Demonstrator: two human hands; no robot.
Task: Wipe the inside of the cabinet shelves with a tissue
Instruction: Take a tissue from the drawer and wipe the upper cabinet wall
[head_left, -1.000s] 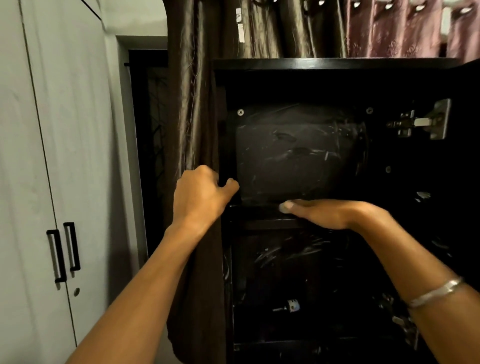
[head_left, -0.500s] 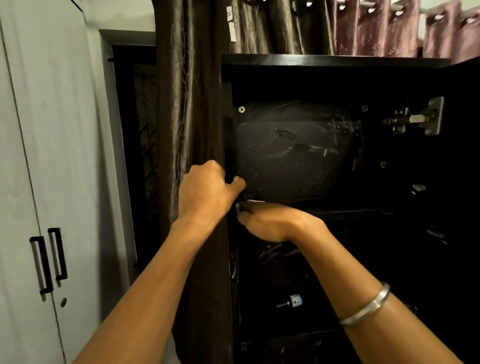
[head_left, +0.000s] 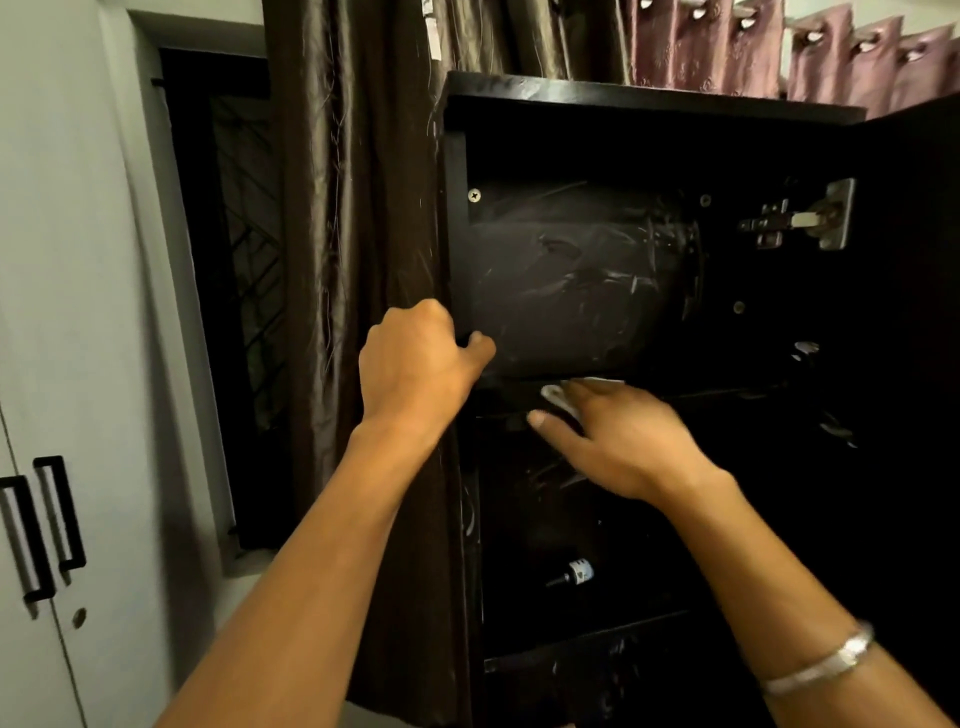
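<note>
A black cabinet (head_left: 649, 98) stands open with its dusty back panel showing wipe streaks. My left hand (head_left: 415, 364) grips the front edge of the cabinet's left side panel (head_left: 457, 234), with the thumb inside. My right hand (head_left: 618, 436) holds a white tissue (head_left: 558, 397) against the front edge of the upper shelf (head_left: 727, 392), fingers over it and thumb below the edge. Most of the tissue is hidden under the fingers. A lower shelf (head_left: 597, 644) is in shadow.
A small bottle (head_left: 574, 574) lies on the lower shelf. The open door (head_left: 914, 364) with a metal hinge (head_left: 810, 221) stands at the right. A brown curtain (head_left: 353, 234) hangs against the cabinet's left side. White wardrobe doors (head_left: 62, 364) are at the far left.
My right hand slid with the tissue left to the shelf's corner, then back to the right along the front edge. My left hand kept its grip on the side panel.
</note>
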